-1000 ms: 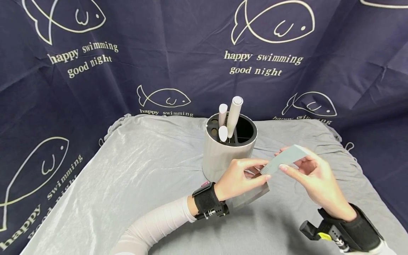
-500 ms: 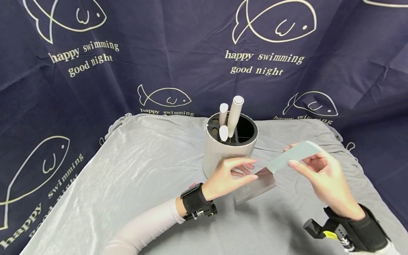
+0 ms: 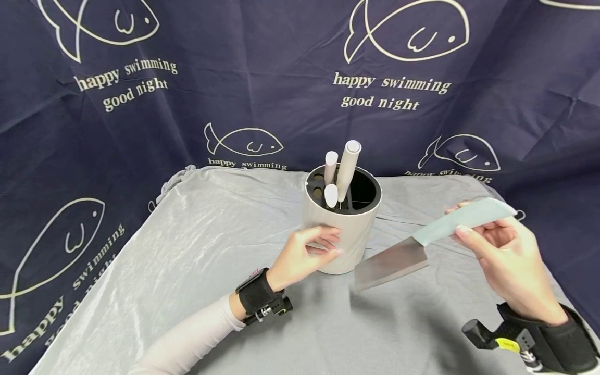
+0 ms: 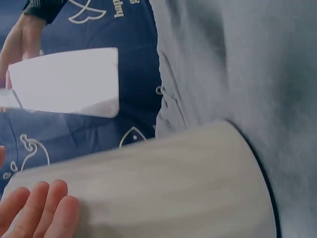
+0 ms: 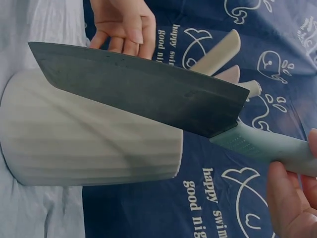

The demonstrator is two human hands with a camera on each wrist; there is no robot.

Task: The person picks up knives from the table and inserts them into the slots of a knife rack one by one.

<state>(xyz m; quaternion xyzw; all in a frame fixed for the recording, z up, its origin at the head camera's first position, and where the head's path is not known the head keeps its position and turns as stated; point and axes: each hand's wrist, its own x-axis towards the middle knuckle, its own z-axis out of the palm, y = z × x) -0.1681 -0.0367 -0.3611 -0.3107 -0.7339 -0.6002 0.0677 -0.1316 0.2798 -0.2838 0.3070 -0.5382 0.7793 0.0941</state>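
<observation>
A cleaver-like kitchen knife with a pale green handle hangs over the cloth at the right, its broad blade pointing down and left. My right hand pinches the handle between thumb and fingers. In the right wrist view the whole blade shows, in front of the white knife block. My left hand holds nothing; its fingers are loosely bent beside the front of the round knife block. Whether they touch its wall, I cannot tell. Several white and pinkish handles stand up from the block's black top.
A grey cloth covers the table, with wrinkles at its right side. Behind it hangs a dark blue curtain with fish drawings and lettering. The block's black insert has round holes and a large opening on the right.
My left hand has let go of the knife's handle and moved left toward the block. My right hand has carried the knife to the right, so that more of the blade shows.
</observation>
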